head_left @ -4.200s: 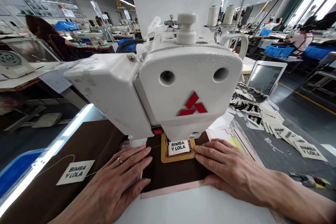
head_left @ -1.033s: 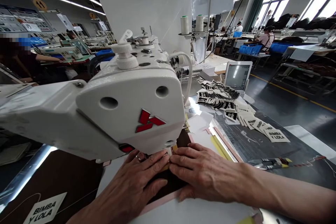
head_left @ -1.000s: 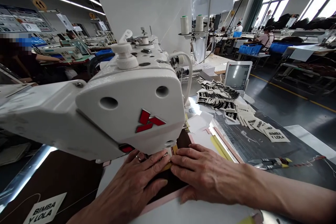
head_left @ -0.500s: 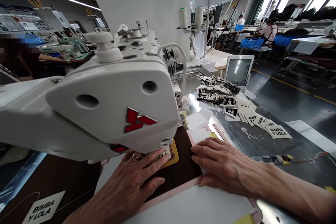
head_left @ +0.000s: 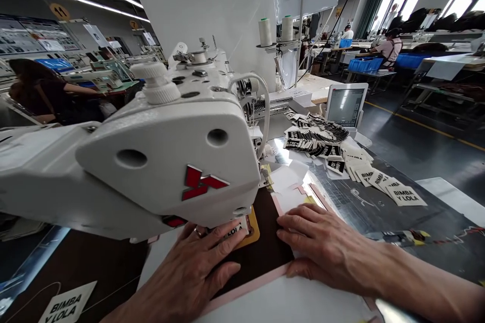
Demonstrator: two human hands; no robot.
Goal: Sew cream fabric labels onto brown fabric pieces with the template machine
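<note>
Under the head of a white sewing machine (head_left: 166, 161), my left hand (head_left: 204, 262) lies flat with its fingers stretched over a cream label (head_left: 239, 228) with black lettering. That label sits inside a yellow frame (head_left: 254, 234) on a dark brown piece of material (head_left: 265, 257); my fingers partly cover it. My right hand (head_left: 318, 242) rests flat at the brown piece's right edge, its fingertips touching the edge and the white template (head_left: 257, 298) with pink strips. The needle area is hidden behind the machine head.
Piled labels (head_left: 318, 133) and a row of cream labels (head_left: 405, 195) lie on the dark table at right. A tablet-like screen (head_left: 345, 106) stands behind them. Another label (head_left: 68, 304) lies at lower left. Thread cones (head_left: 265, 33) stand behind; co-workers sit farther off.
Both hands stay in nearly the same places on the brown piece. The whole view has shifted slightly, with the machine and table appearing a little lower and further right.
</note>
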